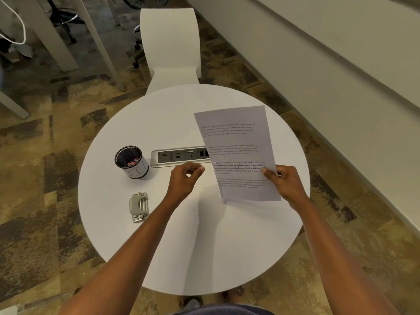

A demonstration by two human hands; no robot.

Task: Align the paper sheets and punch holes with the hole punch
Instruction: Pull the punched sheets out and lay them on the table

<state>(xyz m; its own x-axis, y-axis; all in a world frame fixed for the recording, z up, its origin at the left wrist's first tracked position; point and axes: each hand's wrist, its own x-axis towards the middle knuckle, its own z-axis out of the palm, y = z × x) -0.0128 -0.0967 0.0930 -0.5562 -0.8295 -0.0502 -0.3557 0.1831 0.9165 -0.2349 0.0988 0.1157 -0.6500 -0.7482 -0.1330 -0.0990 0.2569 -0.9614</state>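
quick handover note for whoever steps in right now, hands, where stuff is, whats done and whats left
Right hand: pinching the paper sheets at their right edge, holding them up over the round table.
Left hand: empty, fingers loosely curled, just left of the sheets and not touching them.
Hole punch: lying on the table at the left, untouched; the mesh cup stands behind it.
Done: sheets picked up. No punched holes visible.
Left: square the sheets' edges, probably by tapping them on the table, slide them into the punch, press.
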